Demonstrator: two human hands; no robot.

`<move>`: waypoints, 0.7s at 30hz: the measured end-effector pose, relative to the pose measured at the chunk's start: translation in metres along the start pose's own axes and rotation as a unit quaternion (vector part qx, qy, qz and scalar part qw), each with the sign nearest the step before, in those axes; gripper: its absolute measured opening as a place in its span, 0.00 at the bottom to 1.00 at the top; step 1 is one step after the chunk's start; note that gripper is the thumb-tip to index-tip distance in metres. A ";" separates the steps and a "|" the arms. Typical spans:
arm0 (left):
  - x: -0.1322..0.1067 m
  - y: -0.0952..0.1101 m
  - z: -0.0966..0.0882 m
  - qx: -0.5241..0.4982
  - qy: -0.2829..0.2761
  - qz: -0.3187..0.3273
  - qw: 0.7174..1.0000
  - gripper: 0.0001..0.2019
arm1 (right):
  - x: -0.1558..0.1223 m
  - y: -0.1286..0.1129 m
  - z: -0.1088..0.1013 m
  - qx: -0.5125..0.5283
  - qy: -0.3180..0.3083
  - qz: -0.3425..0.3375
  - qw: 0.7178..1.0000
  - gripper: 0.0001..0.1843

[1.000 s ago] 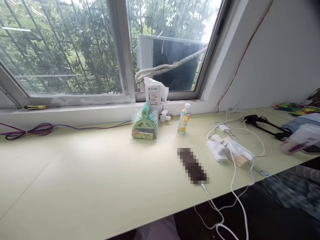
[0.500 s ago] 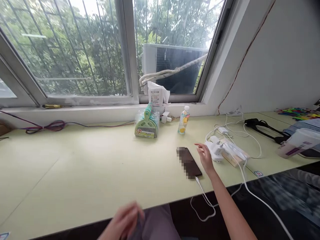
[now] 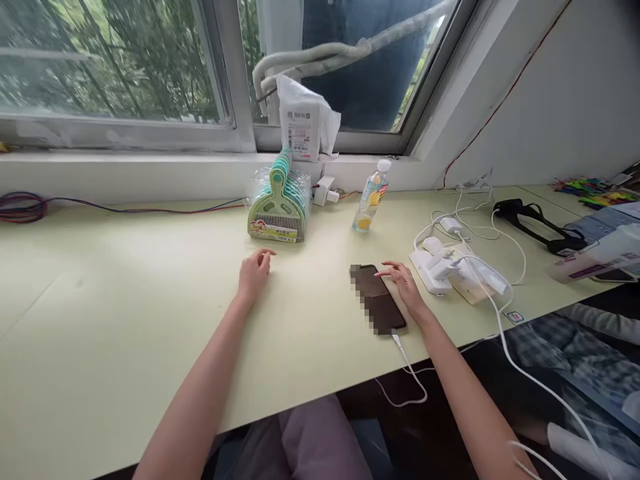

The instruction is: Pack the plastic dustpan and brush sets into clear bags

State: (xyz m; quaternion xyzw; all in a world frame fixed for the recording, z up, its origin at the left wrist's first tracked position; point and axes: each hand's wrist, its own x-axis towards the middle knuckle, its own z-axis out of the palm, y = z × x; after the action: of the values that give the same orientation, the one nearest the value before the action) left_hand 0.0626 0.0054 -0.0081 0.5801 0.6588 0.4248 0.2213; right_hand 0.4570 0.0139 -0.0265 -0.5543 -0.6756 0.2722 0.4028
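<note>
My left hand (image 3: 256, 275) rests on the table with its index finger stretched out and the other fingers loosely bent, holding nothing. Just beyond it stands a stack of green hand brushes or dustpans (image 3: 278, 207), partly in clear plastic. My right hand (image 3: 403, 283) is open, its fingers reaching over the upper right edge of a dark smartphone (image 3: 381, 300). Whether a fingertip touches the screen I cannot tell. A white charging cable (image 3: 411, 367) is plugged into the phone's lower end. Behind the phone is a clear drink bottle (image 3: 371, 197) with a white cap.
A white power strip (image 3: 435, 267) with plugs and tangled cables lies right of my right hand. Farther right are a black strap-like object (image 3: 540, 230) and a plastic cup (image 3: 600, 257). A white package (image 3: 305, 123) leans at the window. Someone's plaid clothing (image 3: 560, 347) shows at right.
My left hand has come up from the table's front edge to the tabletop before the brushes. My right hand has shifted left over the phone. The view has tilted downward.
</note>
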 end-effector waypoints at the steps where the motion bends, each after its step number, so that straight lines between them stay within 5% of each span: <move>1: 0.002 -0.005 0.000 -0.013 0.006 -0.002 1.000 0.18 | 0.000 -0.001 0.000 -0.004 -0.004 -0.005 1.000 0.27; 6: 0.002 -0.002 0.001 0.027 -0.038 -0.001 0.999 0.17 | 0.002 -0.005 0.000 0.012 -0.033 0.000 0.999 0.26; 17: -0.002 0.004 0.001 0.097 -0.072 0.006 0.993 0.17 | 0.000 -0.008 -0.003 0.072 0.008 0.037 0.997 0.28; 21: 0.000 0.004 0.001 0.100 -0.076 0.005 0.992 0.17 | -0.002 -0.009 -0.008 0.080 -0.037 0.030 0.996 0.19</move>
State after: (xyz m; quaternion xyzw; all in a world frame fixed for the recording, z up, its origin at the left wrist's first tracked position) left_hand 0.0659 0.0054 -0.0060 0.6332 0.6762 0.3128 0.2096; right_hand 0.4587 0.0092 -0.0158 -0.5300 -0.6493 0.3575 0.4119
